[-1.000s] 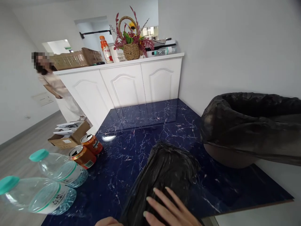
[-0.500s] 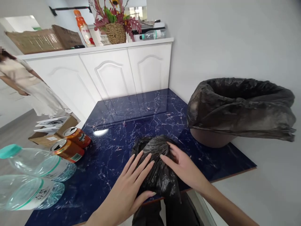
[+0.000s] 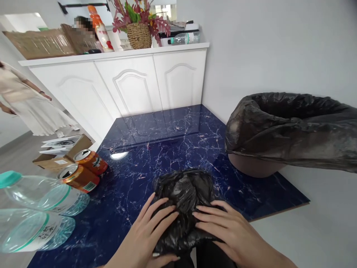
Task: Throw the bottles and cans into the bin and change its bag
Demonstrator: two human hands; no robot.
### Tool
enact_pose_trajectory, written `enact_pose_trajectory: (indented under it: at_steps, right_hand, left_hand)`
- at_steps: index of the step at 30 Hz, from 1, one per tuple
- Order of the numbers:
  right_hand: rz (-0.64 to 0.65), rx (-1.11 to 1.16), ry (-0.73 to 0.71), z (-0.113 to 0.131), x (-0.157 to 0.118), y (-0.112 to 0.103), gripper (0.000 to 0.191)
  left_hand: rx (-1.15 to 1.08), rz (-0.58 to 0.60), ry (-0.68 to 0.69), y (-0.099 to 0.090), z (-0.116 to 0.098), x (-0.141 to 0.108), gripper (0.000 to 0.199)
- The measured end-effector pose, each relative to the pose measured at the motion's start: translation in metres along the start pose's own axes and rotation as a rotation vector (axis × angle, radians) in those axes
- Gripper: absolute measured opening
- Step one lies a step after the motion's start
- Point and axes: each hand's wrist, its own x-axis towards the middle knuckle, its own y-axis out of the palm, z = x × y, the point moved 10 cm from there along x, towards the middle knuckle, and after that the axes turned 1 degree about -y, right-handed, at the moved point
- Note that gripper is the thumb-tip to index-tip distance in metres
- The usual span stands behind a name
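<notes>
As far as can be told, looks only part done with the black bag (image 3: 186,203). Already bunched up into a soft, crinkly lump, right between left grip (image 3: 149,227) and right grip (image 3: 231,225), at the near edge of the blue counter (image 3: 167,152). Not tied, with no knot to be seen, and not flat or neat yet, so seems to have some work left. Touching the bag from the left with left grip, with fingers spread over the top and thumb low by the near edge. Touching it from the right with right grip, with fingers apart and laid across the top in much the same way. Not squeezed tight around anything on either side, only resting on the bag. Hard to tell about inside or under it, being hidden by folds. Out past right grip, and farther to the right, can see a big bin (image 3: 248,166) with a black liner (image 3: 290,143) folded over the rim, so looks ready there. Well out to the left of left grip, can see two clear bottles (image 3: 57,230), and beyond them two orange cans (image 3: 90,162). Not touched by either grip.
</notes>
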Motion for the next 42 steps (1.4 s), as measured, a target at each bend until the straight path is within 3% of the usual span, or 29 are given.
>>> enact_pose_trajectory:
  at_steps: [3,6,9,11,13,14,16,18,21,23,25,28,34,38,42]
  right_hand:
    - [-0.024,0.233,0.145,-0.008,0.002,-0.022,0.024]
    - [-0.120,0.382,0.339,-0.026,0.013,-0.041,0.032]
    - [-0.188,0.377,0.439,-0.048,0.030,-0.046,0.029]
    - [-0.185,0.312,0.479,-0.064,0.041,-0.041,0.025]
    - [-0.154,0.231,0.514,-0.078,0.049,-0.033,0.023]
    - [-0.134,0.198,0.525,-0.082,0.051,-0.028,0.022]
    - [-0.156,0.133,0.534,-0.081,0.052,-0.025,0.016]
    - [-0.307,-0.005,0.507,-0.065,0.047,-0.037,0.022]
    - [-0.526,-0.274,0.289,-0.009,0.040,-0.051,0.041]
    - [-0.489,-0.358,0.112,0.024,0.041,-0.036,0.046]
    - [-0.382,-0.388,0.043,0.034,0.040,-0.014,0.057]
    - [-0.250,-0.387,0.086,0.019,0.036,0.013,0.073]
    - [-0.135,-0.288,0.160,-0.005,0.029,0.029,0.068]
    - [-0.082,-0.237,0.196,-0.001,0.033,0.032,0.064]
    - [-0.042,-0.202,0.225,0.003,0.038,0.036,0.062]
  left_hand:
    - [-0.173,-0.008,0.002,-0.011,-0.003,-0.003,0.042]
    - [-0.350,-0.064,-0.162,-0.014,0.009,0.002,0.017]
    - [-0.381,-0.166,-0.410,-0.008,0.033,0.004,0.025]
    - [-0.254,-0.306,-0.483,-0.015,0.041,0.004,0.052]
    - [-0.028,-0.435,-0.441,-0.029,0.034,0.008,0.067]
    - [0.081,-0.446,-0.367,-0.032,0.025,0.013,0.068]
    - [0.219,-0.325,-0.170,-0.024,0.003,0.029,0.067]
    - [0.270,-0.160,-0.029,-0.007,-0.011,0.038,0.067]
    - [0.298,-0.052,-0.001,0.010,-0.014,0.039,0.077]
    - [0.296,-0.027,0.001,0.018,-0.013,0.037,0.078]
    - [0.285,-0.006,0.002,0.024,-0.011,0.033,0.077]
    - [0.250,0.015,-0.008,0.023,-0.004,0.027,0.074]
    - [0.134,0.079,-0.052,0.009,0.020,0.012,0.074]
    - [-0.060,-0.035,-0.222,-0.011,0.058,0.018,0.053]
    - [-0.183,-0.201,-0.399,-0.018,0.111,0.045,0.039]
